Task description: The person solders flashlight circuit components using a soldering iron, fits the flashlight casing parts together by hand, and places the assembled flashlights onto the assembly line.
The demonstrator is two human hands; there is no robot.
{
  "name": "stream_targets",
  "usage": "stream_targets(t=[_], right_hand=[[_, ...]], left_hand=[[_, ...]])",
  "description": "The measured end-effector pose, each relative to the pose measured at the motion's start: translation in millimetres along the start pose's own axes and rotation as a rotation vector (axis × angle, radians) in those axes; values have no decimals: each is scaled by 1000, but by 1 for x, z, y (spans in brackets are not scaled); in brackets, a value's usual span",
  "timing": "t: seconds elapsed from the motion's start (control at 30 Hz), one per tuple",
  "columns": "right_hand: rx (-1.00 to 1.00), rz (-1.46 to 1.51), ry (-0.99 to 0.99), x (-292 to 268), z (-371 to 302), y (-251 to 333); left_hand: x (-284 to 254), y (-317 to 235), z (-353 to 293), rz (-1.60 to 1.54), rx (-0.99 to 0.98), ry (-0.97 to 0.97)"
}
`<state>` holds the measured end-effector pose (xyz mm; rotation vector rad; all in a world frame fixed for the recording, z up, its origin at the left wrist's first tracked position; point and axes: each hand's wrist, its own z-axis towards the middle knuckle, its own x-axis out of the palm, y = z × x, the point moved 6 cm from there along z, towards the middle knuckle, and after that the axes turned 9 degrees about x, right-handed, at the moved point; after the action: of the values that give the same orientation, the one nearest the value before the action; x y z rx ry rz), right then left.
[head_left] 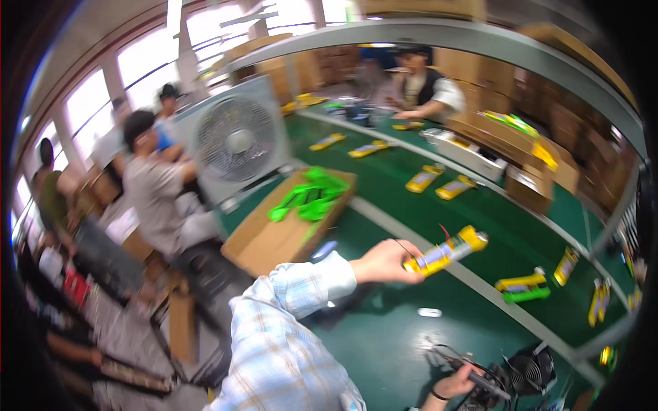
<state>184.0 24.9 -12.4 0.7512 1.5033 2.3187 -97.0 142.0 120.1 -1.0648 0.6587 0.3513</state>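
Observation:
My left hand (387, 264), stretched out from a light plaid sleeve, has its fingers closed on one end of a long yellow plastic casing (447, 252). A pale label covers its middle, and thin red and dark wires stick up near it. It is held above the green work table, over a metal strip. Low in the picture, my right hand (456, 385), with a dark band at the wrist, is wrapped round a dark grey stick-shaped tool (488, 381). Its exact kind is blurred. A small black fan (533, 370) stands beside that tool.
A cardboard tray (264, 236) with bright green plastic parts (312, 194) lies at the left. Several yellow casings (423, 178) lie along the green belt (384, 164). One yellow casing (521, 282) rests against a green part. A large fan (236, 140) and co-workers are beyond.

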Motion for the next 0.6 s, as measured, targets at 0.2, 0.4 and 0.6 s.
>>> stream_targets(t=[0.2,0.4,0.6], right_hand=[[34,-103,-176,-16,5,13],[-26,-117,-105,-15,2,31],[-23,-74,-180,-26,10,29]], left_hand=[[-10,-48,-142,170,297,52],[64,-44,-202,114,512,297],[100,-45,-171,170,634,527]])
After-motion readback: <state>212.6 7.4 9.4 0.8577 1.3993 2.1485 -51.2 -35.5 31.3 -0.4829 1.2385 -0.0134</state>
